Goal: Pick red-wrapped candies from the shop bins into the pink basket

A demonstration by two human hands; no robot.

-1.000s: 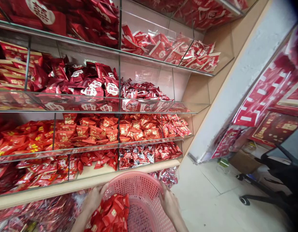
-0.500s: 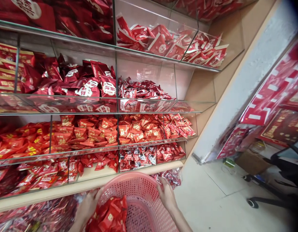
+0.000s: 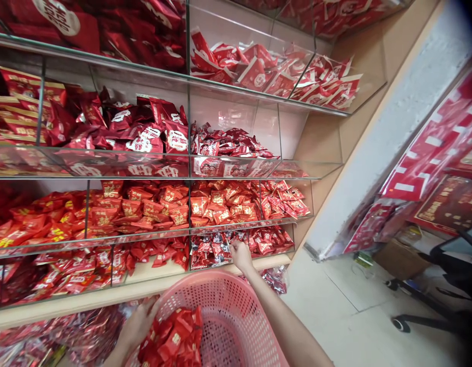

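A pink perforated plastic basket [image 3: 236,290] is in front of me below the shelves. My left hand [image 3: 142,318] grips its left rim. Inside, on the left, lies a pile of shiny red candy packets [image 3: 175,336]; the basket's bottom shows on the right. My right hand [image 3: 240,256] reaches past the basket to the lowest shelf, at a compartment of small red, black and white packets [image 3: 209,250]. Its fingers are curled together at the packets; whatever is between them is too small to make out.
Glass shelves [image 3: 144,234] with dividers hold many red and gold packets. Bagged goods [image 3: 68,336] lie under the lowest shelf. To the right are a tiled floor [image 3: 335,300], a wheeled chair base [image 3: 423,306], a cardboard box [image 3: 400,262] and red packaging [image 3: 415,163] against the wall.
My right hand has let go of the basket's right rim and moved up and forward to the lowest shelf. My left hand stays on the rim. The view has shifted slightly.
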